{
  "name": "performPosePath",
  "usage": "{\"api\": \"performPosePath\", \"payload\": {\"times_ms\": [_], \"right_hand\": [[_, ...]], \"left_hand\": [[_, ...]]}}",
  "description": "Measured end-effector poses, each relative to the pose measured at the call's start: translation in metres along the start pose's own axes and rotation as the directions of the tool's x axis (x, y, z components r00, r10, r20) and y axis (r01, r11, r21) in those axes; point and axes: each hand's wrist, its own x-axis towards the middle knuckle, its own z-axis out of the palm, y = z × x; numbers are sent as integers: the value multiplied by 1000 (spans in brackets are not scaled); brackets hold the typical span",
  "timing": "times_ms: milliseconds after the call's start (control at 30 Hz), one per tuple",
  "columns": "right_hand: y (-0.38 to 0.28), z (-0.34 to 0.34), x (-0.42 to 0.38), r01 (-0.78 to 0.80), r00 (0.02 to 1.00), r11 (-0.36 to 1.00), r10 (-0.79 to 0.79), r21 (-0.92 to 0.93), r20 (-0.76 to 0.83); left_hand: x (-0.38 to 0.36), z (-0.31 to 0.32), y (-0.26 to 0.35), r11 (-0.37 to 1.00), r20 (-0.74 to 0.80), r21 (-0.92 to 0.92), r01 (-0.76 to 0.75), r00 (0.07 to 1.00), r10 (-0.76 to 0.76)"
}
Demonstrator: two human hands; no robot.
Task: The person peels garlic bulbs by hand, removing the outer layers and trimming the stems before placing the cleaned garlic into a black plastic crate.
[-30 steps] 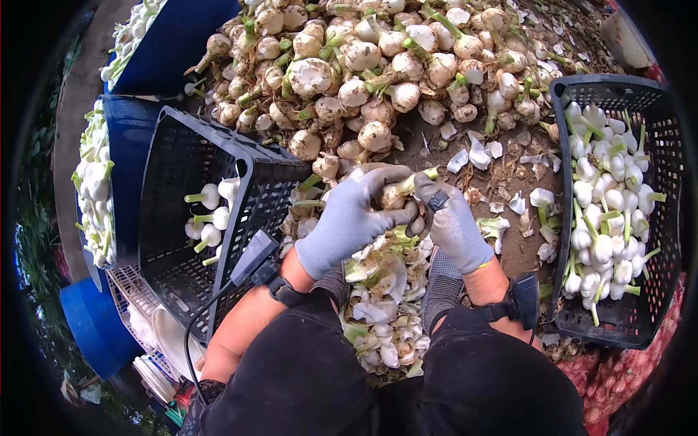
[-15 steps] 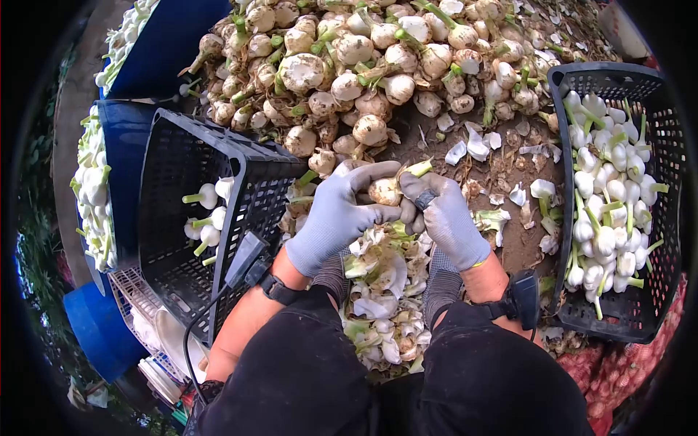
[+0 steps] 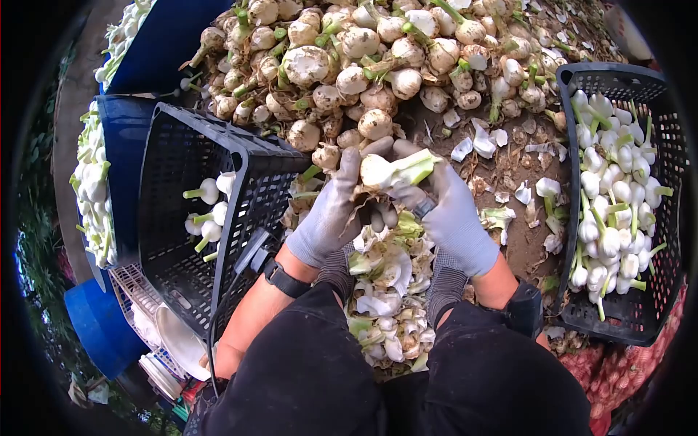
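A garlic bulb (image 3: 376,171), white with a pale green stem pointing right, is held between my two gloved hands. My left hand (image 3: 336,207) is closed around the bulb's left side, with loose brown skin hanging by its fingers. My right hand (image 3: 449,207) grips the stem end; a dark band sits on one of its fingers. Beyond my hands lies a heap of unpeeled garlic bulbs (image 3: 305,65) with soil on them. Below, between my feet, is a pile of peeled-off garlic skins (image 3: 385,298).
On the right stands a black crate (image 3: 618,327) of peeled garlic. A tilted black crate (image 3: 251,156) at left holds several bulbs. Blue containers (image 3: 131,138) with garlic stand further left. A red mesh sack (image 3: 618,385) lies at lower right.
The bulb has turned and now shows a cleaner white surface and more of its pale stem. Both hands have shifted slightly and moved farther apart.
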Motion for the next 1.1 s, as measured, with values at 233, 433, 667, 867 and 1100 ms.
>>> {"api": "performPosePath", "payload": {"times_ms": [233,433,667,867,1100], "right_hand": [[13,7,-4,-632,756,657,409,411,511],[-7,-3,-9,-662,749,505,462,553,475],[15,-4,-17,-468,846,883,460,-37,269],[62,-17,-45,-467,679,761,635,-450,368],[-5,-35,-18,-252,908,965,263,-76,328]], "left_hand": [[2,-11,-12,736,-130,648,-195,924,359],[4,-8,7,38,335,885,-463,692,640],[-5,-17,-10,983,-146,182,5,989,22],[-9,-30,7,942,-90,-192,-276,961,263],[1,-14,2,658,-130,738,-148,926,354]]}}
